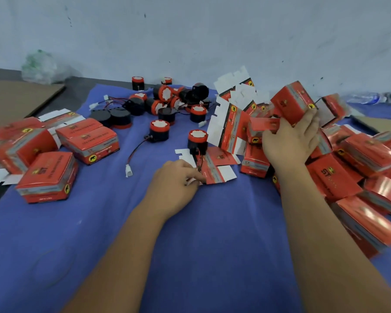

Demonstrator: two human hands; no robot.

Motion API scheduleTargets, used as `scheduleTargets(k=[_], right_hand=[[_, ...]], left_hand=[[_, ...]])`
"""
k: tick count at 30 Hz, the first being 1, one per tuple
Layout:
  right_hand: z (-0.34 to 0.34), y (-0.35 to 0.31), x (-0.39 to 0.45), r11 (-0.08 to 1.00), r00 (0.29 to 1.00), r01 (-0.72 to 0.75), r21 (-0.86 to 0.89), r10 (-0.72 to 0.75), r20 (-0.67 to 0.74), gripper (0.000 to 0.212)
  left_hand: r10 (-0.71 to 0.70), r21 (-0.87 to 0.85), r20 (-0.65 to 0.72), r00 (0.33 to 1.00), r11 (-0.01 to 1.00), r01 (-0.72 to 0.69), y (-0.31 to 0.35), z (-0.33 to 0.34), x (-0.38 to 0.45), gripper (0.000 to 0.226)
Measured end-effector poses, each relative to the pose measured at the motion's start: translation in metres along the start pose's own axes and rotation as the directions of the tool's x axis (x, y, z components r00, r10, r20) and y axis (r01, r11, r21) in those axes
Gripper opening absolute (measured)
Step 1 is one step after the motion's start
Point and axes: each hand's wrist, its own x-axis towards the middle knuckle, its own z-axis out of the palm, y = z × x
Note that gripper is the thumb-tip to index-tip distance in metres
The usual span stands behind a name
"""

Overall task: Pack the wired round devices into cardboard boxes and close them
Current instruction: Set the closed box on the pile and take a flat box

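In the head view, a blue cloth (190, 233) covers the work surface below a pale wall. The right hand (290, 141), right of centre, has its fingers curled around an assembled red box (292, 103), holding it raised above a heap of similar red boxes (359, 168) along the right edge. The left hand (175, 180), at centre, pinches the edge of a flat unfolded carton (215, 164) lying on the cloth; the carton is red with a grey band and white tabs. On its far end stands one round device (198, 141), a black cylinder with a red rim and white top, a red and black wire trailing from it. More such devices (167, 100) cluster at upper centre, some upright, some on their sides. Closed boxes (48, 175) sit at the left, and flat cartons (233, 114) lean beside the heap at the right.
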Motion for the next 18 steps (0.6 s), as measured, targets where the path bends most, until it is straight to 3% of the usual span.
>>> scheduleTargets(k=[3, 5, 6, 7, 9, 11, 13, 15, 18], right_hand=[[0.013, -0.012, -0.011, 0.999, 0.99, 0.005, 0.053, 0.002, -0.139, 0.051], [0.016, -0.025, -0.025, 0.986, 0.946, 0.156, 0.067, -0.13, -0.297, 0.042], [0.018, -0.035, -0.033, 0.961, 0.928, 0.256, 0.101, -0.216, -0.304, 0.032], [0.023, -0.045, -0.042, 0.929, 0.928, 0.328, 0.173, -0.283, -0.24, 0.024], [0.037, -0.062, -0.064, 0.902, 0.937, 0.311, 0.298, -0.344, 0.063, 0.022], [0.056, -0.07, -0.084, 0.922, 0.875, 0.3, 0.245, -0.368, 0.314, 0.023], [0.072, -0.068, -0.101, 0.908, 0.77, 0.397, 0.132, -0.408, 0.491, 0.044], [0.076, -0.064, -0.105, 0.865, 0.674, 0.482, 0.139, -0.468, 0.571, 0.071], [0.072, -0.055, -0.096, 0.805, 0.588, 0.519, 0.288, -0.581, 0.563, 0.08]], left_hand=[[-0.018, 0.016, -0.03, 0.999, 1.0, 0.019, 0.0, -0.001, 0.002, 0.023], [-0.016, 0.072, -0.031, 0.999, 0.997, 0.018, -0.001, -0.001, 0.001, 0.025], [-0.025, 0.119, -0.031, 0.999, 0.992, 0.028, -0.003, -0.002, 0.0, 0.027], [-0.049, 0.165, -0.035, 0.998, 0.985, 0.054, -0.004, -0.003, -0.001, 0.029], [-0.118, 0.27, -0.049, 0.992, 0.954, 0.127, -0.005, -0.005, -0.002, 0.032], [-0.189, 0.384, -0.091, 0.978, 0.899, 0.21, -0.007, -0.008, -0.003, 0.031], [-0.271, 0.405, -0.155, 0.95, 0.859, 0.312, -0.012, -0.013, -0.004, 0.027], [-0.342, 0.328, -0.24, 0.909, 0.852, 0.408, -0.017, -0.02, -0.004, 0.02], [-0.448, 0.189, -0.409, 0.795, 0.811, 0.554, -0.027, -0.032, -0.006, 0.028]])
